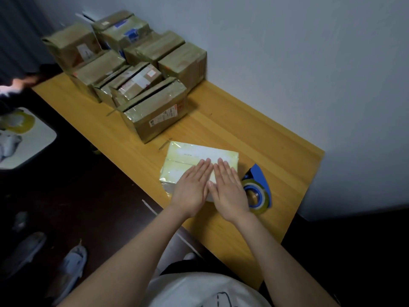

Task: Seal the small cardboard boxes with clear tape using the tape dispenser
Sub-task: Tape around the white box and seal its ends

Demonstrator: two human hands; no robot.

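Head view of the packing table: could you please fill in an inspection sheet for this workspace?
Surface: wooden table, set against the wall.
Job's things: pale taped box near the front edge; blue tape dispenser lying just right of it; brown boxes piled at the far end, glossy with tape.
Clutter: thin scrap by the pale box's far-left corner.
Hands: left hand and right hand flat, side by side, pressing the pale box's top.
Cables: nothing seen.
Surroundings: grey wall; dark floor with slippers; white surface at left, contents blurred.
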